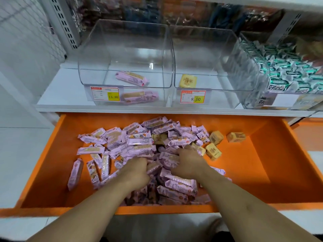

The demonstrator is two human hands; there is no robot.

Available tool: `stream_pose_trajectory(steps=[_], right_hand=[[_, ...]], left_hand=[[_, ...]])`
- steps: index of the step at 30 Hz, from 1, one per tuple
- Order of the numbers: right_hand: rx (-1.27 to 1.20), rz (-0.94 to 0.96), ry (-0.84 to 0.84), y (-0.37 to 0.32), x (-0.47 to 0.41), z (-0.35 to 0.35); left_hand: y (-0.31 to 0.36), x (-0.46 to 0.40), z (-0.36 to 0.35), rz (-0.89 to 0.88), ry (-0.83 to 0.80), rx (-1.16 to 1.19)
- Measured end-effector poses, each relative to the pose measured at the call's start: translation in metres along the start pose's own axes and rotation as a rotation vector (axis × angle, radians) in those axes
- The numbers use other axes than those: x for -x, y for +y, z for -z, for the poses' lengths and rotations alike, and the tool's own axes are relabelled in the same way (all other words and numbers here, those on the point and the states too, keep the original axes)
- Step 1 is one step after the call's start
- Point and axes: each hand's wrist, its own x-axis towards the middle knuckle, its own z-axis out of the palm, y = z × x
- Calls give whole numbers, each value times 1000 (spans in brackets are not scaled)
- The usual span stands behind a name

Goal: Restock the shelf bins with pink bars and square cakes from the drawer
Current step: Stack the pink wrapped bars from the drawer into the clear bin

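Step in hand: gathering pink bars from the orange drawer (52,154). Our left hand (136,172) and right hand (188,165) are both sunk into the middle of the heap, fingers curled down into the wrappers and closing round bars; the fingertips are buried, so we cannot tell how many each hand has.

To do it well, in our judgement: scoop from under the pile rather than pinching the top, keep the bars lying roughly parallel so they drop flat, leave the yellow cakes out of the handful, and lift straight up to the left bin (125,55) on the shelf above.

Stock, as counted:
- Pink bars (139,141) in the drawer: several dozen, heaped and overlapping; no exact count possible.
- Pink bars in the left bin: two, one on its floor and one at the front beside the price tag.
- Square cakes (215,137) in the drawer: four lie plainly to the right of the heap, at least one more part-buried among the bars.
- Square cakes in the middle bin (206,56): one.
- Clear bins on the shelf: three; the right bin (279,72) is full of green-and-white packets.
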Motion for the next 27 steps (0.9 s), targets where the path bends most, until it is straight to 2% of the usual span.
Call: stream_pose_trajectory(steps=[5, 9, 13, 15, 17, 20, 23, 27], right_hand=[[-137, -34, 41, 2, 26, 13], [-227, -19, 135, -5, 53, 33], [-369, 7, 111, -17, 77, 65], [-404, 27, 133, -21, 86, 85], [-467, 51, 172, -25, 95, 110], [-722, 107, 206, -31, 109, 142], [-944, 186, 248, -42, 121, 156], [-1189, 307, 242, -60, 120, 159]], left_hand=[[3, 20, 27, 31, 36, 119], [17, 47, 60, -37, 80, 182], [30, 71, 96, -66, 166, 189], [33, 82, 116, -75, 199, 273], [37, 93, 137, -96, 239, 422], [43, 109, 164, -127, 286, 742], [50, 115, 177, -157, 196, 1149], [59, 109, 184, -193, 86, 1475]])
